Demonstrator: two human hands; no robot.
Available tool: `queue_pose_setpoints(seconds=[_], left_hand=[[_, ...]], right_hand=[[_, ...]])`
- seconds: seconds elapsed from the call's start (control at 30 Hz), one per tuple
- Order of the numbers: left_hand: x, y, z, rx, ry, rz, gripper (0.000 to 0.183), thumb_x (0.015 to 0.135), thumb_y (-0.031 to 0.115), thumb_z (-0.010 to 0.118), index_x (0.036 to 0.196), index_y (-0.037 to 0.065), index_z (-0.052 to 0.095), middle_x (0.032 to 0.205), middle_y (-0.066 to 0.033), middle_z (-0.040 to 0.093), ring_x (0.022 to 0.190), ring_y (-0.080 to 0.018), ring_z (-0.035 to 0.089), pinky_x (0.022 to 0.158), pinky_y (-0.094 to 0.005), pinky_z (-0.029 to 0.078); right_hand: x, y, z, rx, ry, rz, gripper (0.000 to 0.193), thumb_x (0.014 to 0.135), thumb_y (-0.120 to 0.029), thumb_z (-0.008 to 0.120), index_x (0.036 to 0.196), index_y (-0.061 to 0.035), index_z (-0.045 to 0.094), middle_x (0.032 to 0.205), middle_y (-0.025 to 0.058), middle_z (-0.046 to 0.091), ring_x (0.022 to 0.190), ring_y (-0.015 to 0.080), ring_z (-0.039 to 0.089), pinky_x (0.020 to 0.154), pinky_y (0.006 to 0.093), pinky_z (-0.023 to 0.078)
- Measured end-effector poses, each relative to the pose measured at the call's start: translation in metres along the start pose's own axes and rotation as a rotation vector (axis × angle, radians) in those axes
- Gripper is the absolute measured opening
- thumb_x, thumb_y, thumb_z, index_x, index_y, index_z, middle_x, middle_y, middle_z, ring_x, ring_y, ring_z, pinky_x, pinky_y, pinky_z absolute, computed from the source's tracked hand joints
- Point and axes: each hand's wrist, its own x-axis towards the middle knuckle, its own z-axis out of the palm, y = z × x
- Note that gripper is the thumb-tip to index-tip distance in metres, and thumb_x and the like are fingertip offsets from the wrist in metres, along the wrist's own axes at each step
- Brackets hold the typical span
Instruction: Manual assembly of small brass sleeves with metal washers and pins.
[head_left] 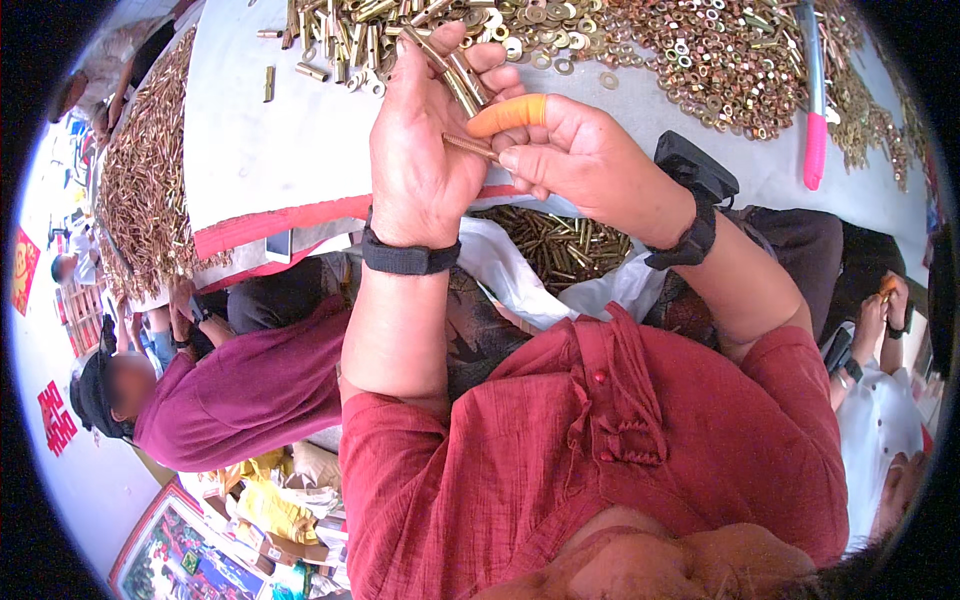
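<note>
Left hand (425,150) cradles gold-coloured tubes (447,74), fingers loosely apart, likely stopping rolling; right hand (590,160) has fingers pinching a thin rod (468,146).

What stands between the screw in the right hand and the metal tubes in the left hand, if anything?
The orange-covered finger of the right hand appears partly between the screw and the lower ends of the metal tubes; beside it, only the left palm shows.

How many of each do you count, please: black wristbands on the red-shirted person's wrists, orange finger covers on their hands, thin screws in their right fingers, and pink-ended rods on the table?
Black wristbands: 2
Orange finger cover: 1
Thin screw: 1
Pink-ended rod: 1
Total: 5
</note>
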Motion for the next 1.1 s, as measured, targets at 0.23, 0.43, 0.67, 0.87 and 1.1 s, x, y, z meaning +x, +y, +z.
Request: queue_pose_setpoints(seconds=[0.23,0.43,0.67,0.87,1.1], left_hand=[[-0.003,0.0,0.008,0.118,0.087,-0.001,0.038,0.103,0.038,0.043,0.123,0.006,0.049,0.108,-0.0142,0.062,0.096,-0.0274,0.063,0.088,-0.0422,0.054],[0.002,0.007,-0.007,0.0,0.01,0.019,0.041,0.104,0.039,0.041,0.127,0.006,0.048,0.109,-0.012,0.062,0.091,-0.0209,0.062,0.079,-0.0351,0.054],[-0.003,0.009,0.003,0.083,-0.042,-0.055,0.048,0.103,0.048,0.037,0.138,0.016,0.046,0.109,-0.0076,0.06,0.083,-0.0162,0.056,0.062,-0.0276,0.046],[-0.005,0.001,0.013,0.245,-0.144,-0.077,0.056,0.101,0.051,0.04,0.146,0.018,0.04,0.109,-0.0038,0.057,0.083,-0.0117,0.052,0.063,-0.0239,0.043],[-0.008,-0.005,0.028,0.372,-0.04,-0.005,0.06,0.1,0.049,0.046,0.142,0.006,0.044,0.094,0.0005,0.056,0.072,-0.0063,0.045,0.058,-0.021,0.037]], right_hand=[[-0.001,-0.007,-0.004,0.004,-0.015,-0.033,0.027,0.096,-0.007,0.054,0.122,0.0006,0.056,0.104,0.0046,0.064,0.089,0.0082,0.061,0.076,0.0234,0.051],[-0.004,-0.011,-0.009,-0.057,0.027,-0.011,0.024,0.096,-0.008,0.055,0.119,-0.001,0.058,0.095,0.001,0.062,0.081,0.0058,0.057,0.07,0.0215,0.049],[-0.005,-0.018,-0.014,-0.104,0.124,-0.102,0.024,0.094,-0.009,0.059,0.117,-0.0025,0.06,0.088,-0.0017,0.061,0.073,0.004,0.053,0.064,0.0194,0.045],[-0.001,-0.016,-0.015,-0.011,0.132,-0.181,0.028,0.094,-0.011,0.059,0.121,-0.0021,0.058,0.097,0.0009,0.065,0.076,0.0044,0.052,0.064,0.0186,0.045],[-0.003,-0.016,-0.019,0.044,0.148,-0.182,0.03,0.095,-0.012,0.059,0.123,-0.0017,0.056,0.091,0.0008,0.062,0.074,0.0052,0.052,0.064,0.0188,0.045]])
